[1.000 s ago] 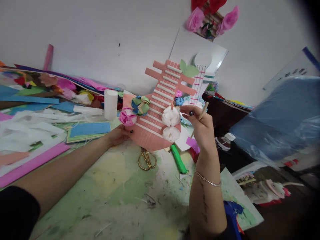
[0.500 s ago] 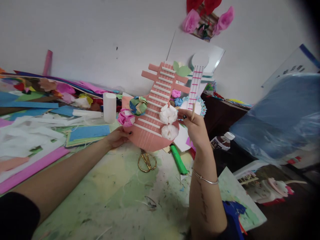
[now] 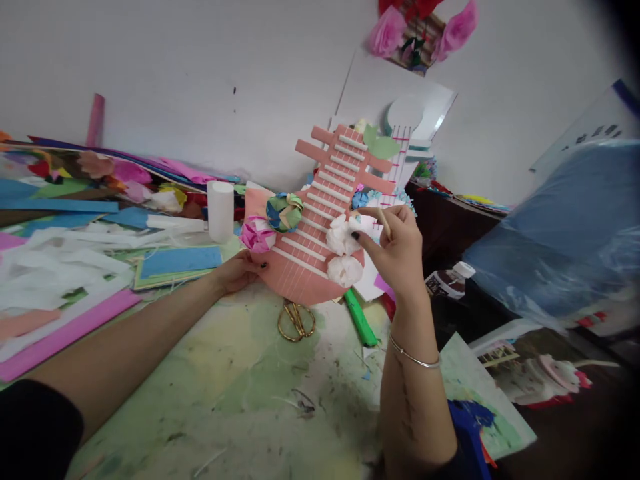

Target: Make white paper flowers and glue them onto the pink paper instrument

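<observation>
A pink paper lute with white frets and strings is held up tilted above the table. My left hand is closed on its lower left edge. Pink and blue-green paper flowers decorate its left side, and two white paper flowers its right. My right hand has thumb and index finger at the upper white flower, and a short wooden stick is tucked in that hand. Green paper leaves top the neck. Gold-handled scissors lie below the lute, their blades hidden.
A white cylinder stands left of the lute. White paper scraps and coloured sheets cover the table's left. To the right are a green long object, a white-capped bottle and a blue plastic-wrapped bulk.
The lute's neck has tilted a little to the right. My right thumb and index finger have shifted onto the upper white flower. My left hand keeps its hold on the lute.
</observation>
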Tool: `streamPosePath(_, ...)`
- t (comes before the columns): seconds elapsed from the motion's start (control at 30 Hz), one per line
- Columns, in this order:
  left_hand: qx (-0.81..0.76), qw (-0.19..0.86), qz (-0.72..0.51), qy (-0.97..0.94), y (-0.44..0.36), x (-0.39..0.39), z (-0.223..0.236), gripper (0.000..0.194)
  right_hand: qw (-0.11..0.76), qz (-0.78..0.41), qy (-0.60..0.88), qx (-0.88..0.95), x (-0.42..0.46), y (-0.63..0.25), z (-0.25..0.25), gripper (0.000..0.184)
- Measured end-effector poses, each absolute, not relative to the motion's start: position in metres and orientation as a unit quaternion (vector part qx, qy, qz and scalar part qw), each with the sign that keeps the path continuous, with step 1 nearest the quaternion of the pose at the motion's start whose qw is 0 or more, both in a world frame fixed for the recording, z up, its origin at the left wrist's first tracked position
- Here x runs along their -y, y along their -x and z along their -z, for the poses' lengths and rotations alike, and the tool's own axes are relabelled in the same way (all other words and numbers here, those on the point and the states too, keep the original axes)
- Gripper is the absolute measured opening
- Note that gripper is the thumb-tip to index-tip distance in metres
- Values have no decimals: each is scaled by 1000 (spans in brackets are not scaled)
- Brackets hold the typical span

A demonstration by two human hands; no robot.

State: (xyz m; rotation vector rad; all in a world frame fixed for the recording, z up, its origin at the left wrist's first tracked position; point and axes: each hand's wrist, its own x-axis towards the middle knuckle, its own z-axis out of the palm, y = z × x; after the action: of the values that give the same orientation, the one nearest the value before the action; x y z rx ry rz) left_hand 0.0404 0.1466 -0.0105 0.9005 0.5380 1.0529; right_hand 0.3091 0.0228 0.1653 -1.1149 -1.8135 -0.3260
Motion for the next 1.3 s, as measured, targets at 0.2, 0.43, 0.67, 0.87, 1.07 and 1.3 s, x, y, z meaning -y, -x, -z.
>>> streamPosePath(0.2,-244,734,-484,-409,-40,-147,11,48,404,125,484,766,-23,-303,-159,53)
streamPosePath(0.43,-240,738,-480,-410,-41,-148,13,41,333,166,522,768,-22,-295,-156,57)
streamPosePath(0.67,-233,740,-475,-416,-39,-150,16,43,326,180,536,758,-24,-296,-156,43)
streamPosePath(0.87,-233,742,-471,-416,-39,-150,16,42,336,182,515,767,-26,-299,-155,40)
streamPosePath(1.07,-237,744,-480,-400,-41,-147,13,45,402,133,466,777,-25,-298,-158,40)
streamPosePath(1.3,-244,739,-504,-375,-43,-145,8,49,547,135,535,629,-25,-306,-166,18)
